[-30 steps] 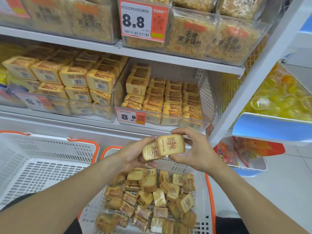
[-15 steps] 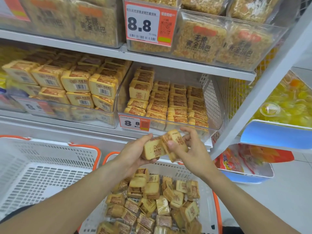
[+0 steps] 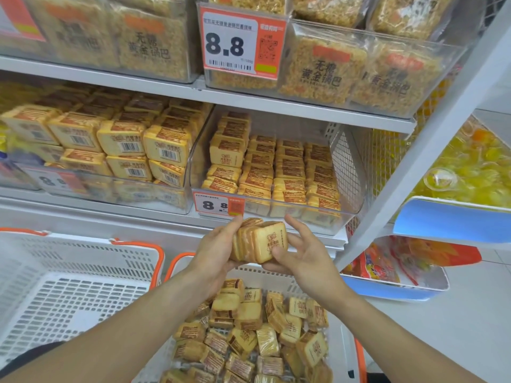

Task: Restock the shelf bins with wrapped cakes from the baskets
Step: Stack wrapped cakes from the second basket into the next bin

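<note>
Several wrapped cakes (image 3: 260,240) sit pinched between my hands at frame centre; bin (image 3: 276,208) nearly full, basket (image 3: 343,335) still loaded.

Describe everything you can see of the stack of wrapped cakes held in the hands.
The stack of wrapped cakes is several flat, square, golden-brown pieces in clear wrappers, pressed face to face on edge. The front wrapper carries brown print. The left hand grips its left side; the right hand supports its lower right corner. It hangs above the basket.
</note>
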The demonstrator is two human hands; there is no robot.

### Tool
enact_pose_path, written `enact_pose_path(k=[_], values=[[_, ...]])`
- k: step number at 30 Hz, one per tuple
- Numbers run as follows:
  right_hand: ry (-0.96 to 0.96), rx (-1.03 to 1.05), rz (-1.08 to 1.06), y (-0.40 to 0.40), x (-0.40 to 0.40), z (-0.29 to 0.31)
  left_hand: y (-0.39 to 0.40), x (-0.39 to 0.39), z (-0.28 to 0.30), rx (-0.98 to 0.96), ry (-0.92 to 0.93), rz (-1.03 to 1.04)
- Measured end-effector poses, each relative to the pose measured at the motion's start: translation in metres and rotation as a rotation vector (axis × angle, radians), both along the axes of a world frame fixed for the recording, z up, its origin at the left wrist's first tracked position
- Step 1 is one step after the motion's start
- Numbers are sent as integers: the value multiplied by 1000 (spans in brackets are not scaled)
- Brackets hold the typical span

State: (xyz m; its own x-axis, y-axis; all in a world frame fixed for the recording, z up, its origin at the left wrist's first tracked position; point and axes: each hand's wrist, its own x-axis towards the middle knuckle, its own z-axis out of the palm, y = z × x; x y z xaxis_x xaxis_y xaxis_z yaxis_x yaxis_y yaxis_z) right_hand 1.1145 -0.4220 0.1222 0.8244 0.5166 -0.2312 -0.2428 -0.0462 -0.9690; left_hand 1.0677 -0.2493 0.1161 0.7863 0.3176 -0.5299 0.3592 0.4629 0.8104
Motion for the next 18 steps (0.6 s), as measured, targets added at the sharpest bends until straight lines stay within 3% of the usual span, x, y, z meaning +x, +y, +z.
enact_pose_path(k=[3,8,14,18], values=[[-62,5,-21,-2,1,-2,-1,-2,10,19,-66,-99],[-110,7,-72,-5,3,11,2,-5,21,338,-109,-234],[-428,-277,31,-8,-1,12,31,-5,36,436,-179,-509],[-316,-34,190,-2,-4,17,46,-6,46,346,-290,-709]])
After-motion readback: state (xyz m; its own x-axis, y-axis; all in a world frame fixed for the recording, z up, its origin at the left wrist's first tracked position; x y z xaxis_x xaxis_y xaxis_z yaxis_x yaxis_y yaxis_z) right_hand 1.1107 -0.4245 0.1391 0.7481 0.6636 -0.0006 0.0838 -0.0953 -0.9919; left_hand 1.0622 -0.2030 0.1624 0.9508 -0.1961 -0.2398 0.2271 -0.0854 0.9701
